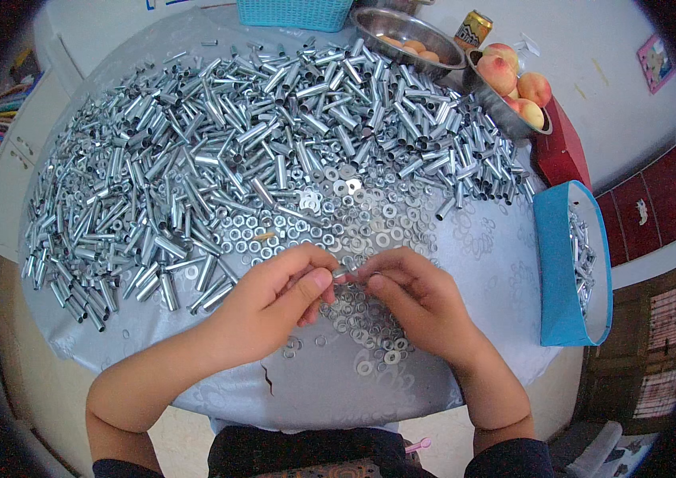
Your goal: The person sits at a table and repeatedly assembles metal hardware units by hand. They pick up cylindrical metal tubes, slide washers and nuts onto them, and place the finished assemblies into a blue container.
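Note:
My left hand (pixel 290 291) is closed, thumb against the fingers, around a small shiny metal part (pixel 341 273) whose end pokes out toward the right. Its exact kind cannot be told, since the fingers cover most of it. Right beside that end, my right hand (pixel 414 291) is closed in a pinch; whatever its fingertips hold is hidden. Under and around both hands lie loose flat washers (pixel 365 367) and thin rings. Beyond them are several hex nuts (pixel 252 224) and a broad heap of metal sleeves (pixel 274 119).
A blue fabric bin (pixel 558 271) at the right edge holds metal parts. At the back stand a turquoise basket (pixel 294 14), a steel bowl (pixel 362 24) with eggs, a drink can (pixel 474 29) and a bowl of peaches (pixel 500 73). A pale patterned cloth (pixel 497 287) covers the round table.

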`<action>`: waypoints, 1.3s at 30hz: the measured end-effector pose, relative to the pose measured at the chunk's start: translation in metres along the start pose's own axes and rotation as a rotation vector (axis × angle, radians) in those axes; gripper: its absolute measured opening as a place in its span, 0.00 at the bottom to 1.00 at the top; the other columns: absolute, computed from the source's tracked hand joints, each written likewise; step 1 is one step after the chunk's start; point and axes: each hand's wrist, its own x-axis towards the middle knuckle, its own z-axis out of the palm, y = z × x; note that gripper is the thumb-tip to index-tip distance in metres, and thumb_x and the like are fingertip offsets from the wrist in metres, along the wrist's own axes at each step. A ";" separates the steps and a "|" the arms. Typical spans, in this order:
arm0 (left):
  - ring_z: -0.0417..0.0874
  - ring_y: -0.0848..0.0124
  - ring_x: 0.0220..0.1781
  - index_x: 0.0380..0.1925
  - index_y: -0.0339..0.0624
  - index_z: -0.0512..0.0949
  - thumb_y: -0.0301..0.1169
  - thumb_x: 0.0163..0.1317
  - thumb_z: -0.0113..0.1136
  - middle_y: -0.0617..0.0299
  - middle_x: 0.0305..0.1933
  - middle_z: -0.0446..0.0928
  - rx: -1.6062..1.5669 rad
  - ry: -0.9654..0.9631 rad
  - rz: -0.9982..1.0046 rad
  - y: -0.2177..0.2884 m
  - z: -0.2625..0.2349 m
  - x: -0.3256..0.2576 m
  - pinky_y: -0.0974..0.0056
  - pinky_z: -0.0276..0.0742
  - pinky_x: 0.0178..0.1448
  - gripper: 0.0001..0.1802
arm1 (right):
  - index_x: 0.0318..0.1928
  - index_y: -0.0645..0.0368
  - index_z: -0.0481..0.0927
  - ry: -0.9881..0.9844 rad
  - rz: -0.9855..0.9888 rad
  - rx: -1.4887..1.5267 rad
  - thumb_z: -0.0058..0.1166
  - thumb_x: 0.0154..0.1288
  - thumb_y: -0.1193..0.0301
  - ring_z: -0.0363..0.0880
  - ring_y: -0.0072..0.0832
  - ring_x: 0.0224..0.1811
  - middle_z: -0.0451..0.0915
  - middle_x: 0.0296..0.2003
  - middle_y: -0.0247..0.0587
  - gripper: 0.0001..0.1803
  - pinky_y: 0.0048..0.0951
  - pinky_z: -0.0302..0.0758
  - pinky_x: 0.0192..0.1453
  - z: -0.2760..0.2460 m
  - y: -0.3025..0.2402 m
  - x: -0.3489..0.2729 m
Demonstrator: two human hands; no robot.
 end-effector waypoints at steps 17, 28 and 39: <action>0.75 0.75 0.35 0.47 0.33 0.65 0.28 0.66 0.41 0.58 0.36 0.73 0.034 -0.033 -0.026 -0.004 -0.003 -0.002 0.71 0.71 0.43 0.13 | 0.41 0.65 0.74 0.205 0.055 0.189 0.50 0.61 0.74 0.77 0.22 0.35 0.78 0.33 0.40 0.09 0.22 0.73 0.38 0.002 -0.009 -0.002; 0.76 0.77 0.33 0.40 0.33 0.73 0.27 0.61 0.49 0.60 0.33 0.76 0.218 0.095 0.099 0.014 -0.007 -0.005 0.72 0.72 0.38 0.10 | 0.43 0.64 0.70 0.096 0.327 0.780 0.42 0.63 0.72 0.67 0.20 0.26 0.71 0.29 0.34 0.11 0.20 0.67 0.29 -0.007 -0.009 0.004; 0.76 0.73 0.27 0.33 0.38 0.77 0.27 0.52 0.60 0.58 0.30 0.77 0.681 0.221 0.513 0.020 -0.011 -0.006 0.70 0.71 0.33 0.08 | 0.45 0.66 0.68 0.076 0.334 0.793 0.41 0.65 0.68 0.58 0.18 0.25 0.61 0.24 0.29 0.14 0.21 0.59 0.29 0.009 -0.020 -0.002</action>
